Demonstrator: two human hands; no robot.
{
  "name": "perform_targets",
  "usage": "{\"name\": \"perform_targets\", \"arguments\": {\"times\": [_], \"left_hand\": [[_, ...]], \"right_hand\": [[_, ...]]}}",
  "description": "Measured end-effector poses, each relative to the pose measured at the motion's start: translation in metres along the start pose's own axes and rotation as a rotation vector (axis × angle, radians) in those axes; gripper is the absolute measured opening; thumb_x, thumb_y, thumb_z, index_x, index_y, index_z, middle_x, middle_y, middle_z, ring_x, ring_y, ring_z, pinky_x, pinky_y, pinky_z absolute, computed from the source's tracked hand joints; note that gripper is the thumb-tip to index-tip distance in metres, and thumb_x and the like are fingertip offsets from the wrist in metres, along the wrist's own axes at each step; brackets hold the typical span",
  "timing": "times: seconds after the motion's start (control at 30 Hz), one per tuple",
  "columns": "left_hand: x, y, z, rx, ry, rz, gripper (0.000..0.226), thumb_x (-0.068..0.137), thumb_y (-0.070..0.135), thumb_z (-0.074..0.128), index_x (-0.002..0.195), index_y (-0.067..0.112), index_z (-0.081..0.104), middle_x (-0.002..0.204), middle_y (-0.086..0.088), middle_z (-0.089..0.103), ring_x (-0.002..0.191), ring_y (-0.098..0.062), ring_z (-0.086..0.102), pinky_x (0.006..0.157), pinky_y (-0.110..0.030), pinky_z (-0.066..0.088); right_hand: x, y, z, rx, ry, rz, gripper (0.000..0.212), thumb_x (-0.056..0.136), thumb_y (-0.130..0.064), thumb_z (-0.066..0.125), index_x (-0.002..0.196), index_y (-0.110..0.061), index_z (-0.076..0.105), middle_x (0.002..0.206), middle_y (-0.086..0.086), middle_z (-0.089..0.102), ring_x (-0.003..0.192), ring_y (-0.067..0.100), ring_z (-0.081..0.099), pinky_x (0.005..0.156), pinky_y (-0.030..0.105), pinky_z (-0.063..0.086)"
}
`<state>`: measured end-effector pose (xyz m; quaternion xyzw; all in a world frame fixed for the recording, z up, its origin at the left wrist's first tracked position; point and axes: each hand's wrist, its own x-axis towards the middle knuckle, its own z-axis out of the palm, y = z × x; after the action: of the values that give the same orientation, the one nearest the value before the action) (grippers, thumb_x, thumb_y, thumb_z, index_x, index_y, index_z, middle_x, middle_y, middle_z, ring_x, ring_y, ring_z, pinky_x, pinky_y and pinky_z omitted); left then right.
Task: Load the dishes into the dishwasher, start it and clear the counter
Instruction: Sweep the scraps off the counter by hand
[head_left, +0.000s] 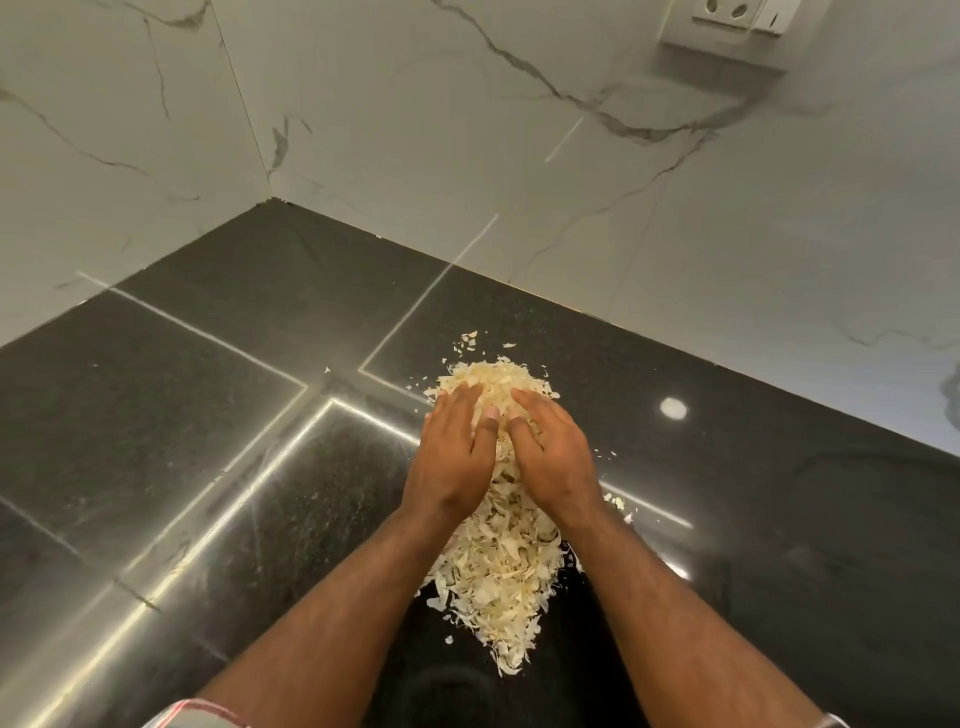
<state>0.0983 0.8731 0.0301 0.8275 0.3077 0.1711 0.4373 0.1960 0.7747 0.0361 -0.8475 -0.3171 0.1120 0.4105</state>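
Observation:
A long heap of pale, papery peels (501, 566) lies on the glossy black counter (208, 415), running from near the wall toward me. My left hand (454, 457) and my right hand (550, 452) lie side by side, palms down, on the far part of the heap. The fingers of both hands are stretched forward and sink into the peels, with the thumbs almost touching. The peels under my palms are hidden. No dishes and no dishwasher are in view.
White marble-patterned walls (467, 130) meet in a corner behind the counter. A socket box (727, 36) is mounted high on the right wall. Loose flakes (470, 340) are scattered around the heap's far end and to its right.

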Motion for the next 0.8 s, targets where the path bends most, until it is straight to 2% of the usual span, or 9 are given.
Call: {"name": "perform_targets", "arguments": {"times": [0.07,0.17,0.27,0.33,0.4,0.5,0.57,0.67,0.8], "left_hand": [[-0.003,-0.002,-0.002,0.052,0.030,0.009,0.053,0.107,0.046,0.028,0.156,0.026,0.030,0.165,0.003,0.024,0.153,-0.011,0.010,0.126,-0.043,0.012],[-0.005,-0.005,0.000,0.027,0.032,-0.047,0.051,0.107,0.043,0.031,0.155,0.025,0.033,0.163,0.003,0.027,0.152,-0.012,0.014,0.125,-0.043,0.015],[-0.009,0.018,0.008,-0.123,0.047,-0.065,0.045,0.107,0.035,0.036,0.151,0.023,0.041,0.158,0.000,0.037,0.148,-0.015,0.027,0.122,-0.039,0.024],[-0.010,0.040,0.008,-0.331,0.096,-0.109,0.042,0.106,0.029,0.036,0.147,0.020,0.045,0.154,-0.009,0.043,0.145,-0.026,0.036,0.118,-0.037,0.031],[-0.013,0.058,0.006,-0.564,0.095,-0.186,0.040,0.108,0.021,0.034,0.145,0.012,0.047,0.153,-0.019,0.041,0.145,-0.035,0.035,0.116,-0.035,0.032],[-0.002,0.051,0.013,-0.649,0.224,-0.234,0.032,0.106,0.023,0.045,0.134,0.024,0.061,0.133,0.004,0.063,0.126,-0.014,0.057,0.105,-0.031,0.048],[0.003,0.049,0.015,-0.711,0.263,-0.261,0.029,0.105,0.023,0.048,0.129,0.024,0.065,0.123,0.011,0.067,0.114,-0.001,0.061,0.098,-0.025,0.052],[0.004,0.060,0.015,-0.782,0.323,-0.245,0.025,0.104,0.020,0.051,0.120,0.025,0.069,0.114,0.012,0.071,0.104,0.003,0.066,0.087,-0.017,0.054],[0.000,0.067,0.012,-0.809,0.359,-0.255,0.022,0.102,0.017,0.056,0.113,0.026,0.072,0.109,0.010,0.074,0.102,0.001,0.068,0.088,-0.023,0.057]], "right_hand": [[-0.002,0.005,-0.002,-0.076,0.010,0.016,0.045,0.104,-0.037,0.046,0.147,-0.023,0.051,0.154,-0.005,0.046,0.143,0.008,0.035,0.118,0.031,0.028],[-0.006,0.009,-0.001,-0.099,-0.034,0.070,0.048,0.104,-0.040,0.043,0.150,-0.026,0.045,0.159,-0.004,0.038,0.147,0.010,0.029,0.116,0.032,0.024],[-0.007,-0.007,0.012,0.102,-0.009,0.061,0.048,0.101,-0.036,0.042,0.146,-0.021,0.052,0.155,-0.001,0.045,0.142,0.010,0.036,0.120,0.034,0.028],[-0.004,-0.017,0.018,0.281,0.043,0.108,0.040,0.102,-0.028,0.047,0.139,-0.020,0.059,0.147,-0.001,0.054,0.135,0.010,0.046,0.117,0.034,0.035],[0.000,-0.025,0.023,0.490,0.080,0.192,0.033,0.101,-0.024,0.053,0.133,-0.024,0.064,0.137,-0.006,0.062,0.126,0.007,0.055,0.112,0.036,0.044],[0.005,-0.032,0.027,0.715,0.127,0.310,0.027,0.099,-0.022,0.059,0.123,-0.025,0.070,0.124,-0.010,0.069,0.116,0.005,0.063,0.106,0.040,0.051],[0.008,-0.039,0.026,0.820,0.151,0.348,0.026,0.099,-0.020,0.059,0.120,-0.024,0.072,0.118,-0.010,0.072,0.112,0.006,0.066,0.103,0.039,0.053],[0.008,-0.048,0.020,0.918,0.172,0.359,0.025,0.099,-0.019,0.059,0.119,-0.022,0.073,0.115,-0.007,0.074,0.110,0.009,0.068,0.100,0.039,0.055],[0.002,-0.055,0.016,0.969,0.201,0.368,0.022,0.099,-0.017,0.060,0.114,-0.022,0.075,0.110,-0.005,0.076,0.106,0.012,0.071,0.096,0.041,0.057]]}}
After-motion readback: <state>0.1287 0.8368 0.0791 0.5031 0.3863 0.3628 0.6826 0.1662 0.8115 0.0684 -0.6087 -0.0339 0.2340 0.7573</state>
